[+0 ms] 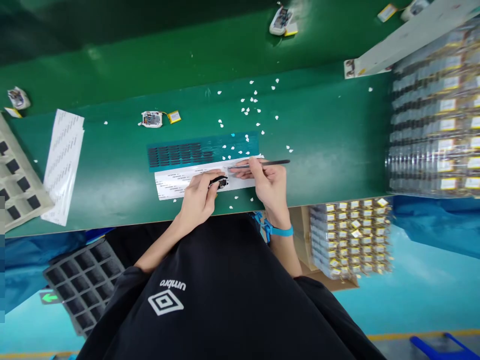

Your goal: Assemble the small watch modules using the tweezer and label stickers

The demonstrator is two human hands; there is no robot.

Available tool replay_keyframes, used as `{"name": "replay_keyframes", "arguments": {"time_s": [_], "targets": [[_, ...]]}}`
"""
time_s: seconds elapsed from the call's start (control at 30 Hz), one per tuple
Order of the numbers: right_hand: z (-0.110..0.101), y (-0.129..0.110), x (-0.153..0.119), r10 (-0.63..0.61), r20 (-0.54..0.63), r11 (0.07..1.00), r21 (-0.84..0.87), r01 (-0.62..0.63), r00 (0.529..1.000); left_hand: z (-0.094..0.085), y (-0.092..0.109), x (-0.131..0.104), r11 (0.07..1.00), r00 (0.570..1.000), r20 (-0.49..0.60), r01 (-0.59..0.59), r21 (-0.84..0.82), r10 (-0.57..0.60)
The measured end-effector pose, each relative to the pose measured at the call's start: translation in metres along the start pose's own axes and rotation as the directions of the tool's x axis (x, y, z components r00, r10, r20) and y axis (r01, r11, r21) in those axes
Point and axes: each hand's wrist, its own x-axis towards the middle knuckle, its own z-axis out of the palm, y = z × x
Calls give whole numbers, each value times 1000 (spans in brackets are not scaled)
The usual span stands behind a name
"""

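Observation:
My left hand (198,196) grips a small black part (219,182) over a white strip of labels (176,182) on the green bench. My right hand (268,182), with a blue wrist strap (279,231), holds dark tweezers (262,163) whose tips point left onto the white strip's upper edge. Just beyond the strip lies a teal sheet with rows of small black pads (180,154).
Small white scraps (249,102) litter the bench (330,135). A white device with a yellow battery (157,119) lies farther back. White sheets (62,160) and a grey tray (17,185) are at left, stacked trays of batteries (435,125) at right, a black tray (84,282) below.

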Motion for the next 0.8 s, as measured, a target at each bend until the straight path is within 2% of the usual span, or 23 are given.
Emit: {"name": "replay_keyframes", "arguments": {"time_s": [0.23,0.3,0.37,0.43,0.5,0.63,0.8], "targets": [[-2,1,1,-5,-42,1000,29,6,999,0,-1,2,999,999,-41,-24,-40,23],[-1,-1,-1,-25,-94,998,57,30,995,-3,5,3,993,995,-101,-22,-117,10],[-1,-8,-4,-69,-182,992,91,87,981,-8,14,5,960,985,-144,49,-277,-92],[1,-20,-10,-130,-256,982,98,160,958,-12,23,9,867,968,-99,157,-472,-229],[4,-34,-17,-179,-247,976,73,203,952,-16,29,14,758,960,3,223,-613,-281],[11,-53,-26,-216,-122,973,61,224,969,-20,35,22,632,971,155,238,-737,-185],[14,-54,-26,-195,-100,978,60,202,976,-25,41,21,576,963,196,268,-773,-185]]}}
